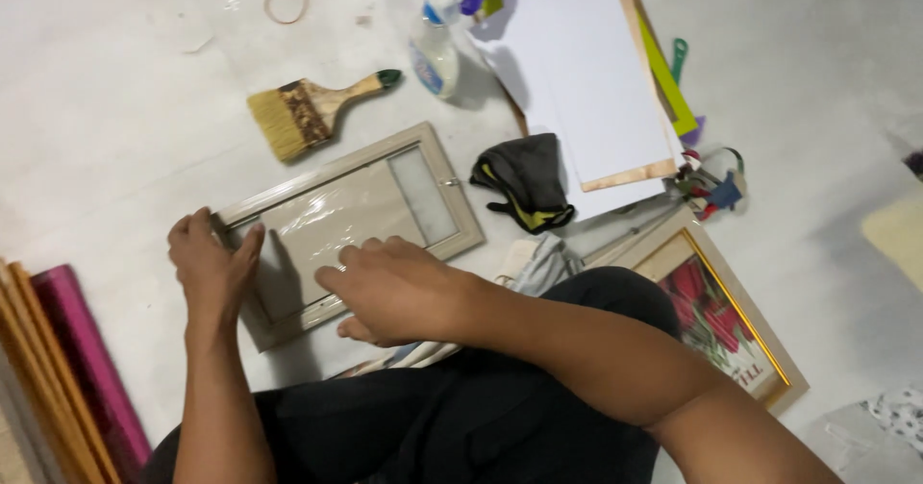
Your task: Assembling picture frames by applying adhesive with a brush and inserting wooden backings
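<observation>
A pale wooden picture frame lies face down on the white floor. A beige backing board covered in clear film sits inside it. My left hand grips the frame's left end, thumb pressed on the board's edge. My right hand lies flat on the board near the frame's lower edge, fingers together and pointing left. Neither hand holds anything loose.
A wide paintbrush lies beyond the frame, with a spray bottle, white sheets, a dark cloth and a rubber band. A framed flower picture lies at right. Wooden strips and a magenta roll lie at left.
</observation>
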